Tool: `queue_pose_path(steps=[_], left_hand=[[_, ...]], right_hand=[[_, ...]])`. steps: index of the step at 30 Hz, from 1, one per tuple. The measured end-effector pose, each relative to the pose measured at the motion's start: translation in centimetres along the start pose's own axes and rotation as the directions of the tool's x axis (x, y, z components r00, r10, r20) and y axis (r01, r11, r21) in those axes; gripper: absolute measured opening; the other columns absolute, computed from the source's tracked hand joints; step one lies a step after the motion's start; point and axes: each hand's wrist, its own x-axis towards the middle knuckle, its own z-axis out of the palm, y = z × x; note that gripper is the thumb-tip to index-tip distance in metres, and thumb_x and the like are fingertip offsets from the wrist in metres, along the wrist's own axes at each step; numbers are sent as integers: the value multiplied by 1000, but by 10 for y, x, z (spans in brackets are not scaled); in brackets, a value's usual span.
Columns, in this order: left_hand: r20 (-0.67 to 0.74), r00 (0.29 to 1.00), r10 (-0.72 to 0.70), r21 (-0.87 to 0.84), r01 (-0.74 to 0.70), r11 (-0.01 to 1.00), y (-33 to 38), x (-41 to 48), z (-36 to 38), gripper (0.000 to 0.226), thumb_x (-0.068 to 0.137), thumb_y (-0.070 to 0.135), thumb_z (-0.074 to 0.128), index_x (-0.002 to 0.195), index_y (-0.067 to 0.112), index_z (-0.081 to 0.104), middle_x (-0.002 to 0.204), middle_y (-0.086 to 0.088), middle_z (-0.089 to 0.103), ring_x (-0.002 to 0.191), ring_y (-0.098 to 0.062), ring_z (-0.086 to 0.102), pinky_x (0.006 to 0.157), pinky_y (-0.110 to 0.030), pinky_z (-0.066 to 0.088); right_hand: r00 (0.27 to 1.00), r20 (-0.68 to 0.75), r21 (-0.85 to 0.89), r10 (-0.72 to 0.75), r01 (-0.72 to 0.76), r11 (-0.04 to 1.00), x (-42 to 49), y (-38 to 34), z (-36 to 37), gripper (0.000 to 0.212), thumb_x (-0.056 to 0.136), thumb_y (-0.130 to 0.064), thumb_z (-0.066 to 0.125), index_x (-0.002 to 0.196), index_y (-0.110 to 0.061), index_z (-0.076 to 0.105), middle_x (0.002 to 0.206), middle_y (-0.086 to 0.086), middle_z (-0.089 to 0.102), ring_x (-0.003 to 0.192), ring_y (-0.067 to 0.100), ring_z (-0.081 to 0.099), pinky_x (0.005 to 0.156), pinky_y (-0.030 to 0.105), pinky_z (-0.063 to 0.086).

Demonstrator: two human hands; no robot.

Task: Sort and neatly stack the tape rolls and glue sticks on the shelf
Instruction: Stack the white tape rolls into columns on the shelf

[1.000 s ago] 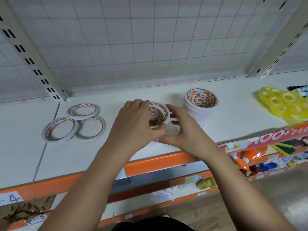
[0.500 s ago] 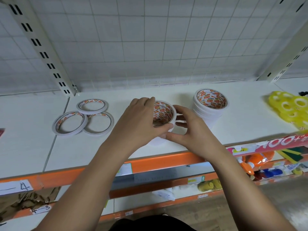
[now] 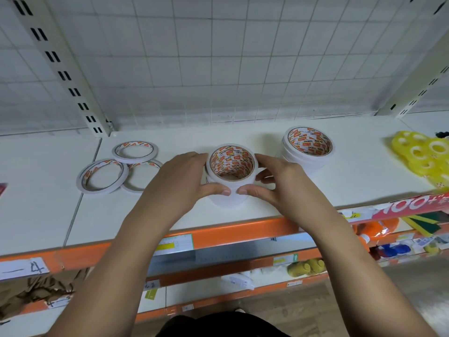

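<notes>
White shelf [image 3: 340, 190] with an orange front lip, wire grid [image 3: 218, 69] behind. Two tape stacks: centre stack [image 3: 228, 203] mid-frame, second stack [image 3: 307, 152] to its right; rolls per stack unclear. Three thin rolls [image 3: 124, 171] lie flat at left. Yellow rolls [image 3: 422, 156] are cut off at the right edge. Left hand [image 3: 179, 181] and right hand [image 3: 286, 186] both grip the centre stack, thumbs in front.

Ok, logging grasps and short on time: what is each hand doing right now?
Left hand: grips the middle stack of tape rolls.
Right hand: grips the same stack, opposite side.
</notes>
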Motion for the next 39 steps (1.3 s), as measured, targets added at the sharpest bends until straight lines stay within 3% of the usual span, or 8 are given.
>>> queue_pose_path(steps=[11, 14, 16, 22, 27, 31, 35, 39], left_hand=[[-13, 999, -50, -30, 50, 998, -2, 3, 0, 66, 64, 60, 79, 116, 21, 66, 109, 1, 68, 99, -19, 60, 82, -37, 49], [2, 997, -78, -128, 77, 989, -4, -1, 2, 72, 63, 55, 83, 124, 24, 62, 119, 4, 65, 106, -14, 58, 82, -30, 46], [47, 992, -114, -52, 117, 992, -9, -2, 6, 80, 61, 58, 83, 127, 22, 58, 125, 2, 61, 113, -17, 55, 86, -32, 45], [58, 988, -142, 55, 138, 989, -9, -2, 20, 58, 69, 56, 79, 103, 12, 62, 103, -5, 66, 97, -25, 59, 79, -40, 47], [47, 986, -162, -135, 167, 977, -7, -2, 20, 61, 64, 46, 86, 112, 17, 64, 112, 0, 68, 102, -18, 62, 72, -28, 42], [39, 985, -165, -155, 169, 973, -12, 5, 24, 57, 63, 44, 87, 108, 16, 63, 105, -2, 71, 96, -20, 64, 78, -35, 51], [54, 978, -203, -208, 209, 955, -25, 17, 21, 64, 60, 44, 89, 111, 15, 62, 107, 1, 70, 95, -16, 65, 80, -34, 53], [64, 980, -190, -203, 199, 959, -25, 15, 26, 63, 57, 39, 91, 108, 14, 65, 102, 1, 70, 91, -17, 63, 76, -32, 51]], right_hand=[[999, 7, -66, -35, 36, 997, 6, -4, 3, 74, 72, -57, 75, 129, -15, 56, 117, 3, 66, 100, 14, 64, 88, 35, 55], [1000, 6, -37, -16, 16, 999, 4, -2, 2, 79, 70, -57, 78, 134, -17, 53, 119, 1, 64, 100, 12, 64, 88, 34, 55], [999, 38, -26, 29, -28, 999, 2, 0, 3, 82, 67, -56, 81, 134, -19, 53, 120, -1, 63, 98, 10, 63, 88, 32, 54], [996, 63, -24, 61, -59, 998, 4, 6, 22, 70, 68, -44, 86, 121, -10, 57, 114, 5, 68, 99, 19, 66, 85, 35, 54], [996, 69, 26, 59, -61, 998, 4, 9, 26, 69, 67, -42, 87, 122, -14, 58, 115, -1, 68, 102, 13, 63, 87, 25, 51], [995, 48, 30, 87, -88, 996, 11, 9, 37, 67, 66, -40, 88, 119, -11, 59, 110, 4, 70, 99, 18, 65, 86, 34, 53], [995, 41, 52, 95, -97, 994, 23, 9, 43, 67, 67, -39, 88, 120, -13, 57, 106, -4, 65, 95, 12, 60, 81, 21, 48], [992, 69, -95, 108, -101, 990, 26, 13, 49, 72, 64, -43, 88, 120, -11, 59, 113, 6, 58, 108, 24, 53, 94, 37, 44]])
